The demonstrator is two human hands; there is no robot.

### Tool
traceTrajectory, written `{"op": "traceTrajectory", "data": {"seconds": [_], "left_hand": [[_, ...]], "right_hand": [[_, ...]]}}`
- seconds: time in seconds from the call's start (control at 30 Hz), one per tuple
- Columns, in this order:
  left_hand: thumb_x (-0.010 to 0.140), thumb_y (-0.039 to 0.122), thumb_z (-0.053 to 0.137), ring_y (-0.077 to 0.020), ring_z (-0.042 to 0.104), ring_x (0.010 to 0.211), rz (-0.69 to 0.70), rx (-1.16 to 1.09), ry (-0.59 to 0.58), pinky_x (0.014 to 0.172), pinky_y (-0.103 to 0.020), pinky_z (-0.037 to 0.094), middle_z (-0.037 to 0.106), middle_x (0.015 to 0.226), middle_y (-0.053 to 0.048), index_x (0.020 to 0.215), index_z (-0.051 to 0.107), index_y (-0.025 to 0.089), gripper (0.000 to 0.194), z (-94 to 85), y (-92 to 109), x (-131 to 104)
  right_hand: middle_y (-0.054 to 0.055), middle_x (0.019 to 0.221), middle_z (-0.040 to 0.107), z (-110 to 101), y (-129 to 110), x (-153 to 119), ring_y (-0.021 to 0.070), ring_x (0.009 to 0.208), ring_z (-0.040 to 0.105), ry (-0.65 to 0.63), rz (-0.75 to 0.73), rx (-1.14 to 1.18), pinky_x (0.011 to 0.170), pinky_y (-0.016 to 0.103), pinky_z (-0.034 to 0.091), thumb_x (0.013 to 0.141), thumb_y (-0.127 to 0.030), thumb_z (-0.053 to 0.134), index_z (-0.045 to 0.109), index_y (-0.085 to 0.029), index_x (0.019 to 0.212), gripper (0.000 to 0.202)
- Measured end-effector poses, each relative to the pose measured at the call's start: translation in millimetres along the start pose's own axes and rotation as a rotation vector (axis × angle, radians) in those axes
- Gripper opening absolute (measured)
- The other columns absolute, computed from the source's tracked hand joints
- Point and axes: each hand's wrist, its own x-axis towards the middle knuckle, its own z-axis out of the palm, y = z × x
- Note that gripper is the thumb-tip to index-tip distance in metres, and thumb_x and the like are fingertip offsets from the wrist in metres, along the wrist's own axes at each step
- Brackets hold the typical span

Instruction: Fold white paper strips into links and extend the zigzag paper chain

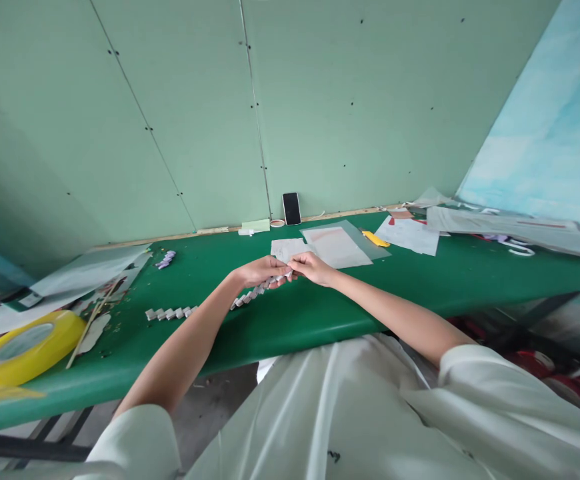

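Note:
A zigzag chain (170, 313) of small whitish folded pieces, seemingly paper, runs along the green tabletop. It passes behind my left forearm and rises to my fingers. My left hand (263, 272) is closed around the chain near its right end. My right hand (316, 269) meets it there, thumb and fingers pinched together on the chain's tip. The fingertips of both hands touch, and the small piece between them is mostly hidden. Just beyond the hands lie a small white paper (290, 249) and a larger pale sheet (340, 247).
A big yellow tape roll (65, 328) and a thin wooden stick (90, 327) lie at left, near loose sheets (95, 270). A small purple bundle (165, 259) is farther back. A phone (291, 209) leans on the wall. A yellow-handled tool (376, 239) and papers (410, 235) lie right.

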Motion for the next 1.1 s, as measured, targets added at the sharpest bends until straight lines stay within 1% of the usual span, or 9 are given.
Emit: {"op": "traceTrajectory", "data": {"seconds": [0.13, 0.27, 0.43, 0.5, 0.57, 0.67, 0.77, 0.9, 1.1], "left_hand": [[0.091, 0.059, 0.072, -0.0106, 0.047, 0.056, 0.043, -0.034, 0.001, 0.054, -0.024, 0.037, 0.058, 0.069, -0.002, 0.093, 0.075, 0.015, 0.045, 3.5, 3, 0], [0.092, 0.061, 0.069, -0.0116, 0.053, 0.057, 0.086, -0.012, 0.046, 0.057, -0.025, 0.042, 0.062, 0.072, -0.003, 0.094, 0.075, 0.014, 0.047, 5.4, -1, 5], [0.095, 0.058, 0.061, -0.0150, 0.061, 0.059, -0.044, 0.200, 0.390, 0.052, -0.025, 0.041, 0.069, 0.079, -0.006, 0.099, 0.075, 0.014, 0.046, -4.6, -19, 17], [0.098, 0.048, 0.057, -0.0140, 0.060, 0.054, -0.073, 0.353, 0.549, 0.055, -0.026, 0.044, 0.072, 0.080, -0.006, 0.097, 0.074, 0.015, 0.038, -11.2, -28, 22], [0.100, 0.037, 0.055, -0.0163, 0.065, 0.061, -0.062, 0.545, 0.691, 0.064, -0.028, 0.049, 0.076, 0.088, -0.007, 0.099, 0.074, 0.016, 0.029, -18.4, -37, 26], [0.096, 0.025, 0.058, -0.0254, 0.072, 0.090, -0.043, 0.763, 0.840, 0.077, -0.031, 0.051, 0.077, 0.108, -0.014, 0.113, 0.073, 0.014, 0.025, -29.2, -49, 29], [0.096, 0.019, 0.056, -0.0287, 0.071, 0.097, -0.068, 0.826, 0.873, 0.083, -0.034, 0.052, 0.076, 0.108, -0.016, 0.123, 0.071, 0.013, 0.032, -37.7, -57, 28], [0.093, 0.017, 0.057, -0.0333, 0.067, 0.110, -0.100, 0.904, 0.913, 0.097, -0.041, 0.051, 0.071, 0.119, -0.020, 0.125, 0.070, 0.010, 0.036, -40.4, -62, 27], [0.098, 0.020, 0.049, -0.0357, 0.061, 0.116, 0.058, 0.990, 0.893, 0.106, -0.051, 0.046, 0.070, 0.115, -0.019, 0.113, 0.074, 0.012, 0.031, -29.0, -70, 40]], "right_hand": [[0.005, 0.077, 0.070, 0, -4, 0, 0.0182, 0.070, 0.062, 0.067, -0.003, -0.033, 0.069, 0.032, 0.050, 0.094, -0.061, 0.065, 0.066, -0.019, 0.076, 0.046], [-0.002, 0.059, 0.049, -16, -6, 1, 0.0163, 0.061, 0.054, 0.215, -0.022, -0.103, 0.065, 0.031, 0.046, 0.098, -0.059, 0.058, 0.051, -0.022, 0.063, 0.051], [-0.001, 0.057, 0.046, -50, 4, -1, 0.0155, 0.058, 0.047, 0.639, -0.120, -0.349, 0.059, 0.029, 0.039, 0.097, -0.056, 0.055, 0.047, -0.022, 0.061, 0.050], [-0.001, 0.056, 0.048, -60, 11, -2, 0.0161, 0.058, 0.049, 0.715, -0.135, -0.434, 0.060, 0.028, 0.040, 0.099, -0.052, 0.052, 0.048, -0.023, 0.062, 0.048], [0.002, 0.063, 0.059, -67, 18, -2, 0.0186, 0.064, 0.057, 0.626, -0.115, -0.558, 0.064, 0.029, 0.045, 0.099, -0.049, 0.054, 0.057, -0.021, 0.068, 0.041], [0.010, 0.106, 0.077, -71, 29, 0, 0.0260, 0.095, 0.072, 0.420, -0.046, -0.704, 0.083, 0.035, 0.055, 0.094, -0.046, 0.065, 0.073, -0.021, 0.105, 0.028], [0.014, 0.141, 0.068, -71, 42, 4, 0.0336, 0.120, 0.070, 0.285, 0.059, -0.816, 0.097, 0.042, 0.057, 0.089, -0.047, 0.076, 0.065, -0.024, 0.140, 0.057], [0.015, 0.138, 0.071, -68, 49, 6, 0.0347, 0.122, 0.071, 0.226, 0.120, -0.889, 0.098, 0.043, 0.059, 0.088, -0.040, 0.080, 0.061, -0.023, 0.147, 0.065], [0.015, 0.120, 0.079, -62, 39, 6, 0.0353, 0.111, 0.076, 0.208, 0.058, -1.039, 0.096, 0.043, 0.059, 0.090, -0.033, 0.079, 0.076, -0.019, 0.125, 0.037]]}}
